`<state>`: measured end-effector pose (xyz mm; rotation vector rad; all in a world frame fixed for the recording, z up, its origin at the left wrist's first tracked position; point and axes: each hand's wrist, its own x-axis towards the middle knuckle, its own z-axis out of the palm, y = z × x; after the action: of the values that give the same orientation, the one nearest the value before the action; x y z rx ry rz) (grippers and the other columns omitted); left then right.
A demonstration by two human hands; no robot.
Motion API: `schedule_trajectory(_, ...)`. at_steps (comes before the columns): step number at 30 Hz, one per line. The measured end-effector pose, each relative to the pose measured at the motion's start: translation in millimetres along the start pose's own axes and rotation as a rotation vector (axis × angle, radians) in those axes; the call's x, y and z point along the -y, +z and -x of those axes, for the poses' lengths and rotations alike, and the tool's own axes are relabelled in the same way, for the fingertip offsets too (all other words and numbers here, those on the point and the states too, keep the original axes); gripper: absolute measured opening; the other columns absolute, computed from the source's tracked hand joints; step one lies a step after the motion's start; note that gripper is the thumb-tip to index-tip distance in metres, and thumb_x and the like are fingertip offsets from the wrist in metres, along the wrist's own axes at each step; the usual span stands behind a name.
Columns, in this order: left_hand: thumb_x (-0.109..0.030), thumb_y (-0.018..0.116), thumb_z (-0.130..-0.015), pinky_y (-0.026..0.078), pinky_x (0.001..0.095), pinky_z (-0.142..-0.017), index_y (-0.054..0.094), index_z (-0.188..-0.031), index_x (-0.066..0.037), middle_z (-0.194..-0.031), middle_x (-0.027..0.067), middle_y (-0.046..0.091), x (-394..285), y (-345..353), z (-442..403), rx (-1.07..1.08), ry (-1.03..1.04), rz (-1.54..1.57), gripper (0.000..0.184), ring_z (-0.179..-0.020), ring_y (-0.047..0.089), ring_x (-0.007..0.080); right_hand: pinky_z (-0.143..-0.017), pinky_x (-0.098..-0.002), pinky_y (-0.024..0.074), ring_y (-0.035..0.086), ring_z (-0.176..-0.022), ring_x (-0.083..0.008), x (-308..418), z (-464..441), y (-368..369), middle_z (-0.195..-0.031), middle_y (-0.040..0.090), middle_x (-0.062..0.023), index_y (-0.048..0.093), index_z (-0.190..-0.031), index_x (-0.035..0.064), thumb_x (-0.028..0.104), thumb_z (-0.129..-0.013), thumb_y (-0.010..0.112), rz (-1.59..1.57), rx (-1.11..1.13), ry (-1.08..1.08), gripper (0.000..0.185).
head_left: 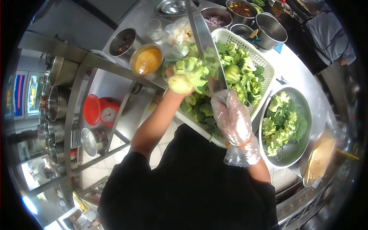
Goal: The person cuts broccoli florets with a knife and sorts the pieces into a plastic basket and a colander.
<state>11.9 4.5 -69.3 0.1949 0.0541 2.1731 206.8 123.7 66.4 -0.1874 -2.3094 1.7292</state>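
My left hand (177, 86), mostly behind the stalk, holds a head of broccoli (190, 73) with its pale cut stem end toward me. In my right hand (232, 115), covered by a clear plastic glove with an orange band at the wrist, is a large knife (207, 42). Its wide blade points away from me, just right of the held broccoli. Beneath both hands sits a white perforated basket (268, 76) full of broccoli florets (243, 82). Right of it, a metal colander (304, 130) holds leafy green trimmings (281, 122).
Metal bowls with yellow liquid (147, 61) and dark pieces (123, 42) stand at the back left. More pots (270, 30) line the back. A person in grey (331, 36) is at the upper right. A red scale (109, 112) sits on the left shelf.
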Motion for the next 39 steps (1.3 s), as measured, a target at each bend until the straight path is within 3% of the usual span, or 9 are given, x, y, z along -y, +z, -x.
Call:
schedule_trajectory(3,-0.046,0.052,-0.087,0.040,0.0418,-0.075,0.057,-0.091,-0.018,-0.100,0.0034,0.047,-4,-1,4,0.074,0.007,-0.178,0.028,-0.099,0.044,0.0283,-0.049,-0.0226,0.0379,0.052,-0.057,-0.0094,0,10,-9,-0.074,0.059,-0.0016,0.052,-0.117,-0.0012,0.014,-0.097,0.058,-0.227,0.060,0.277,0.026)
schedule_trajectory(5,-0.037,0.049,-0.089,0.041,0.0456,-0.085,0.059,-0.101,-0.017,-0.113,0.0079,0.051,-5,36,5,0.240,-0.012,-0.200,0.025,-0.110,0.046,0.0321,-0.051,-0.0353,0.0462,0.056,-0.059,-0.0184,26,0,-25,-0.076,0.057,-0.0085,0.050,-0.125,-0.0005,0.012,-0.097,0.056,-0.555,0.072,0.546,0.032)
schedule_trajectory(8,-0.019,0.052,-0.087,0.037,0.0533,-0.107,0.040,-0.141,-0.013,-0.141,0.0168,0.046,-14,64,1,-0.023,-0.003,-0.480,0.056,-0.133,0.042,0.0363,-0.053,-0.0329,0.0486,0.058,-0.061,-0.0165,-8,9,-46,-0.084,0.061,-0.0105,0.050,-0.123,-0.0023,0.011,-0.096,0.057,-0.200,-0.066,0.356,0.031)
schedule_trajectory(12,0.002,0.060,-0.075,0.044,0.0389,-0.098,0.039,-0.136,-0.009,-0.125,0.0157,0.054,6,102,10,-0.553,0.125,-0.996,0.065,-0.117,0.052,0.0254,-0.049,-0.0327,0.0474,0.061,-0.058,-0.0195,-13,16,-40,-0.074,0.064,-0.0130,0.055,-0.115,-0.0036,0.005,-0.094,0.056,0.252,-0.287,0.035,0.023)
schedule_trajectory(20,-0.002,0.069,-0.069,0.041,0.0339,-0.099,0.044,-0.129,-0.003,-0.119,0.0120,0.053,23,103,4,-0.328,0.488,-1.997,0.066,-0.112,0.053,0.0235,-0.050,-0.0441,0.0461,0.062,-0.059,-0.0398,-6,17,-8,-0.073,0.064,-0.0202,0.052,-0.106,-0.0043,-0.004,-0.088,0.057,0.693,-0.258,-0.227,0.019)
schedule_trajectory(25,-0.007,0.071,-0.069,0.042,0.0346,-0.095,0.045,-0.126,-0.003,-0.112,0.0131,0.056,30,127,2,-0.406,0.418,-2.010,0.063,-0.107,0.055,0.0246,-0.047,-0.0419,0.0447,0.058,-0.052,-0.0359,-21,14,1,-0.065,0.059,-0.0141,0.050,-0.108,-0.0057,-0.003,-0.085,0.059,0.782,-0.285,-0.359,0.024)
schedule_trajectory(30,-0.009,0.072,-0.072,0.044,0.0359,-0.090,0.044,-0.125,-0.003,-0.108,0.0133,0.057,35,138,-5,-0.397,0.290,-1.879,0.061,-0.101,0.055,0.0232,-0.045,-0.0432,0.0433,0.056,-0.050,-0.0351,-11,15,0,-0.061,0.055,-0.0161,0.049,-0.117,-0.0080,0.001,-0.082,0.063,0.886,-0.196,-0.089,0.038)
schedule_trajectory(32,-0.015,0.072,-0.069,0.045,0.0402,-0.086,0.043,-0.120,-0.001,-0.102,0.0193,0.059,39,143,-7,-0.376,0.353,-1.878,0.060,-0.093,0.059,0.0319,-0.045,-0.0434,0.0430,0.056,-0.051,-0.0356,-4,19,-9,-0.061,0.055,-0.0164,0.049,-0.117,-0.0084,0.000,-0.082,0.063,0.886,-0.208,-0.131,0.039)
schedule_trajectory(39,-0.016,0.073,-0.069,0.044,0.0421,-0.089,0.044,-0.120,0.000,-0.108,0.0229,0.056,46,159,-20,-0.236,0.429,-1.940,0.061,-0.100,0.056,0.0370,-0.044,-0.0439,0.0410,0.056,-0.051,-0.0363,-3,27,-15,-0.060,0.054,-0.0168,0.049,-0.113,-0.0066,0.001,-0.085,0.060,1.021,-0.225,-0.097,0.031)
